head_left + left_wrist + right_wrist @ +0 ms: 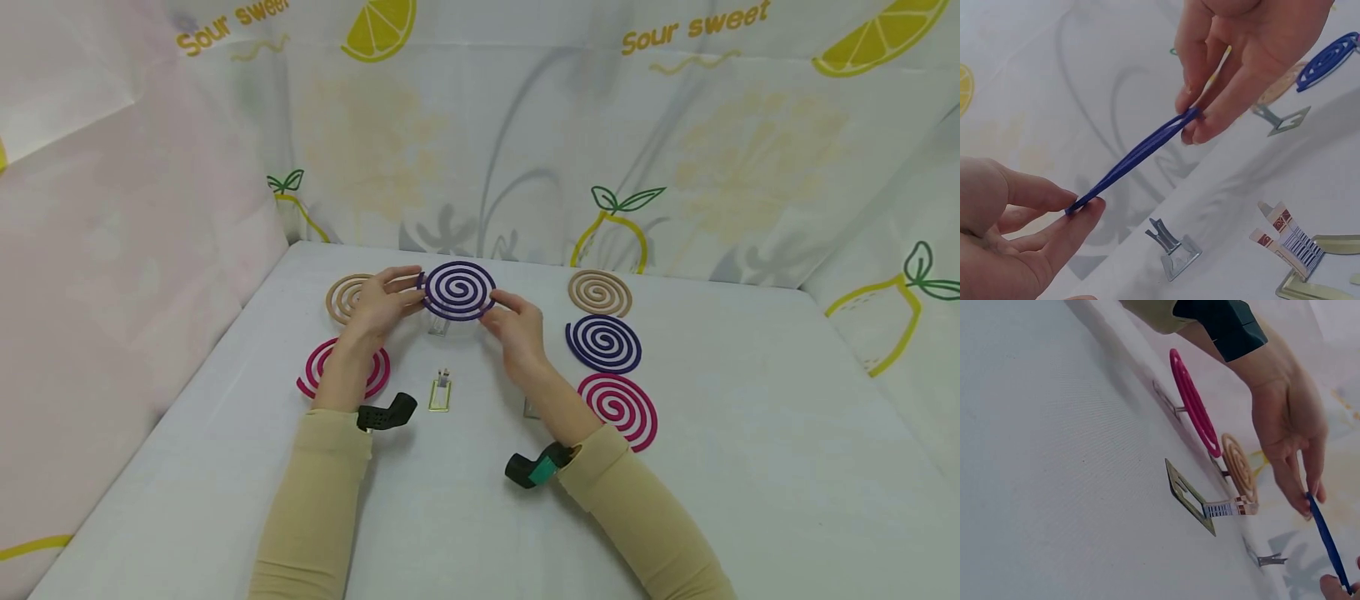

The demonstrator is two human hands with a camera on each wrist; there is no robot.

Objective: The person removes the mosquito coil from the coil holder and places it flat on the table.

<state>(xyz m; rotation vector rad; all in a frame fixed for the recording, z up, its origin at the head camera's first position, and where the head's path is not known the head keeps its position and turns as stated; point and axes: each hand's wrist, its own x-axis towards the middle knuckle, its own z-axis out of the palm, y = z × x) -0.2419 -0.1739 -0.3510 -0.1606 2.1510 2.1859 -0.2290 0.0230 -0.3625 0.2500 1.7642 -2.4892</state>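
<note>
A dark blue mosquito coil (459,290) is held in the air between both hands, and it looks nearly edge-on in the left wrist view. The left hand (377,306) pinches its left rim between thumb and fingers. On the opposite rim, the right hand (519,335) pinches it the same way. Below the coil stands a small silver metal coil stand (1177,251) with an upright prong. Nearer the person lies a gold-edged stand (439,397) with a printed upright tab. Another stand (531,409) is partly hidden by the right forearm.
At left, a tan coil (335,304) and a pink coil (382,367) are partly covered by the left hand and forearm; the right wrist view shows them raised on stands. At right are tan (599,292), blue (604,343) and pink (617,407) coils. Printed cloth hangs behind the white table (750,467).
</note>
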